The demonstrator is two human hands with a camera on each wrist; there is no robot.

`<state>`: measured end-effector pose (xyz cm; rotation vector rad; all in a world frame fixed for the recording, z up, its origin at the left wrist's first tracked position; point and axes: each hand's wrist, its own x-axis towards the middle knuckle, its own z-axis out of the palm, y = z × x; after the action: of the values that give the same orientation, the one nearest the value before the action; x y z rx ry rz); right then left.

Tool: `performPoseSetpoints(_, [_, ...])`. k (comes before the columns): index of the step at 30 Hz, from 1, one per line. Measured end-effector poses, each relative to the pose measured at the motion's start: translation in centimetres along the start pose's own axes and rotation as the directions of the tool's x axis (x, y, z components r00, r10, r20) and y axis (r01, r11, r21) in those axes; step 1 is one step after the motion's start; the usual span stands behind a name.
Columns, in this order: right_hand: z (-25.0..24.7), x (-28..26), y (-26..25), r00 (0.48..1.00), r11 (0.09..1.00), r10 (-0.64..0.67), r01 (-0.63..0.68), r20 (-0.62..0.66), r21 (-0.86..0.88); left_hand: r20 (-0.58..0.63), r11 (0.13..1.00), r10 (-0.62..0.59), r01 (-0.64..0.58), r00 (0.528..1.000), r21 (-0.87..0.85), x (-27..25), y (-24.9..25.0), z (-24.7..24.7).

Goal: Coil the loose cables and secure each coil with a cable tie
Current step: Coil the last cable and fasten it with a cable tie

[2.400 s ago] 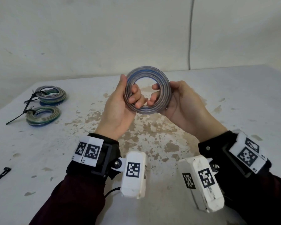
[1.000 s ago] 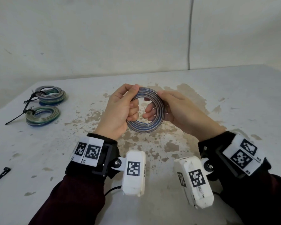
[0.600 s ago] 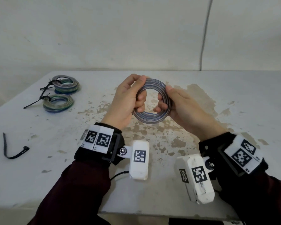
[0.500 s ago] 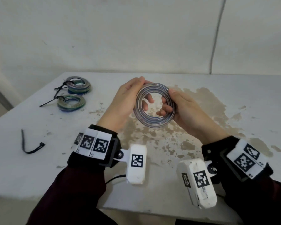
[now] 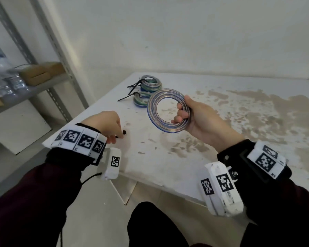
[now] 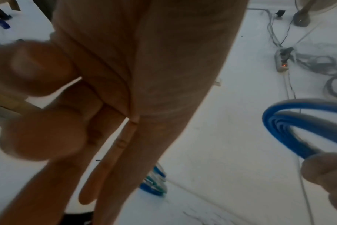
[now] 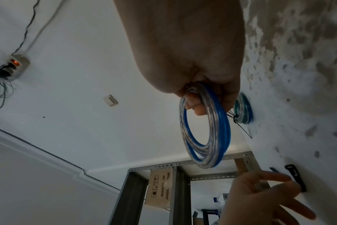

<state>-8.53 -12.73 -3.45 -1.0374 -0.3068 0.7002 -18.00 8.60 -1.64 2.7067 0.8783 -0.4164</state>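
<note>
Above stained table (image 5: 221, 157), right hand (image 5: 202, 122) grips cable coil (image 5: 168, 111): neat ring of silver and blue loops, untied, held upright. Left hand (image 5: 103, 124), fingers loose, reaches black cable tie (image 7: 296, 179) near table's left edge; contact unclear.

Soft, even indoor light; wrist views dim and blurred.

The head view is bright and diffuse, with faint shadows on the table (image 5: 221, 107) and lines bowed at the edges; bottles (image 5: 0, 72) at far left smear. The left wrist view is murky, its left hand (image 6: 125, 76) blurred and close; the right wrist view is sharper but dusky.
</note>
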Motion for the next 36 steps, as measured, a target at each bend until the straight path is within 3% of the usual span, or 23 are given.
performPoseSetpoints(6, [0.2, 0.0, 0.5, 1.0, 0.999, 0.026, -0.026, -0.005, 0.025, 0.002, 0.999, -0.025, 0.025, 1.0, 0.035, 1.8, -0.6, 0.4])
performPoseSetpoints(9, [-0.2, 0.1, 0.1, 1.0, 0.999, 0.027, -0.027, -0.004, 0.037, 0.019, 0.997, 0.008, -0.007, 1.0, -0.075, 1.9, -0.1, -0.1])
performPoseSetpoints(11, [-0.6, 0.1, -0.3, 1.0, 0.999, 0.023, -0.023, 0.001, 0.027, -0.051, 0.974, 0.065, -0.074, 0.997, -0.213, 1.9, 0.7, -0.9])
performPoseSetpoints(13, [-1.1, 0.1, -1.1, 1.0, 1.0, 0.016, -0.016, 0.001, 0.014, -0.177, 0.911, 0.135, -0.192, 0.975, -0.365, 1.6, 2.3, -1.8])
performPoseSetpoints(16, [-2.5, -0.2, -2.7, 1.0, 1.0, 0.006, -0.006, 0.004, 0.02, -0.365, 0.778, 0.247, -0.408, 0.898, -0.478, 0.8, 5.7, -2.8])
performPoseSetpoints(19, [-4.4, -0.8, -4.7, 1.0, 1.0, -0.007, 0.007, -0.001, -0.02, -0.483, 0.632, 0.26, -0.526, 0.836, -0.569, 1.3, 9.0, -2.7])
performPoseSetpoints(27, [-12.7, -3.8, -9.9, 0.99, 0.939, -0.092, 0.051, -0.104, -0.341, -0.467, 0.401, 0.433, -0.629, 0.771, -0.666, 2.7, 19.3, 0.6])
performPoseSetpoints(31, [-16.4, -5.9, -10.8, 0.984, 0.911, -0.086, 0.014, -0.157, -0.413, -0.521, 0.377, 0.433, -0.673, 0.735, -0.637, 2.3, 24.1, 2.3])
performPoseSetpoints(36, [-19.5, -7.4, -10.9, 0.986, 0.888, -0.063, -0.015, -0.153, -0.46, -0.417, 0.232, 0.501, -0.582, 0.758, -0.779, 1.0, 28.4, 3.8])
